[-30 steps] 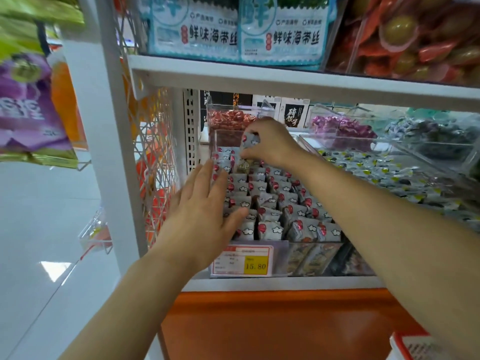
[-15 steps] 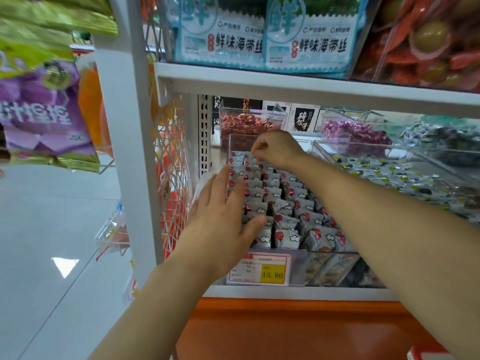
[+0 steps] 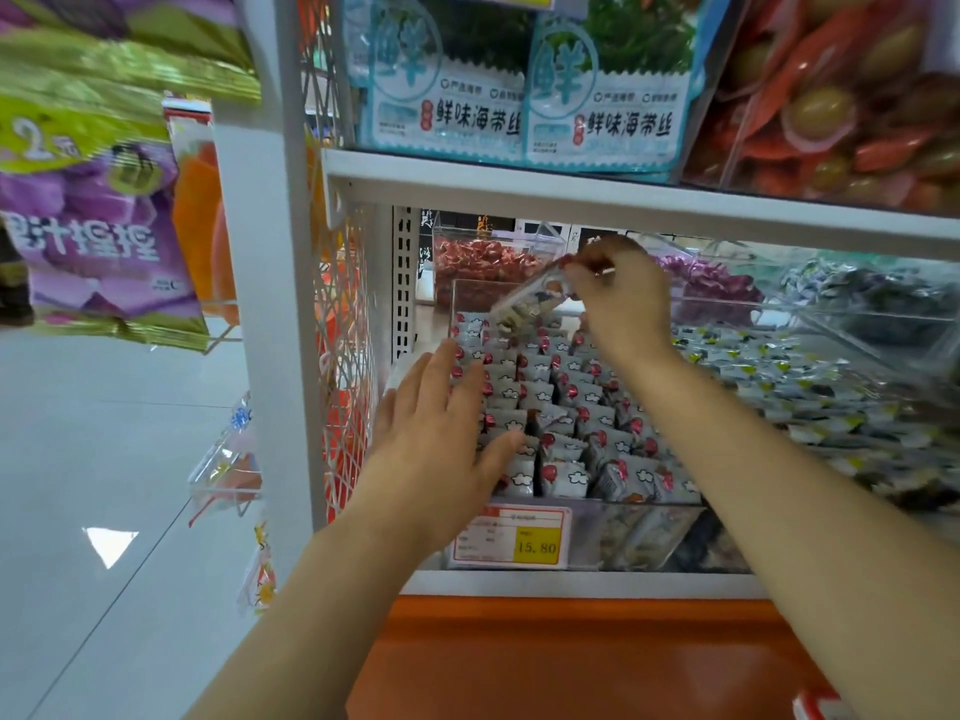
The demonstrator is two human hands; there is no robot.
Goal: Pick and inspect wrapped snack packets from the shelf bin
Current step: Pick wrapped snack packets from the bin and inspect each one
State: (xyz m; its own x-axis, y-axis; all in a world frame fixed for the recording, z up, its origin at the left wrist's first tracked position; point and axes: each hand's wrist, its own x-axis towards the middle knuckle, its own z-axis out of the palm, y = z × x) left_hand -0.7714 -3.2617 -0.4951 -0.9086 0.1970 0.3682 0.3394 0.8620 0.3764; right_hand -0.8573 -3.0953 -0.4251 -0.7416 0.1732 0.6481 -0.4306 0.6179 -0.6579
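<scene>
My right hand [image 3: 618,298] is raised above the back of the clear bin [image 3: 649,532], fingertips and thumb pinched on the red-tipped end of one grey wrapped packet [image 3: 524,304]. The packet hangs tilted from that grip, its lower end pointing down-left, clear of the rows of packets [image 3: 571,402] still standing in the bin below it.

My left hand [image 3: 436,449] is spread flat with its fingers straight, lying over the left edge of those rows near the bin's front; it grips nothing, and the thumb reaches across toward the front row. The packets in the bin are grey with small white clouds and a red spot, packed upright in neat lines.

A price tag [image 3: 511,535] reading 15.80 sits on the bin's front wall, just under my left wrist. Behind this bin stands a clear box of red candies [image 3: 478,262], and to its right one of purple candies [image 3: 711,288]. The neighbouring bin [image 3: 779,387] to the right holds grey packets with yellow-green marks. On the upper shelf [image 3: 623,200] stand blue-and-white seaweed bags [image 3: 608,85]. A white wire mesh panel [image 3: 345,356] closes the shelf's left side, and a purple snack bag [image 3: 93,226] hangs beyond it.
</scene>
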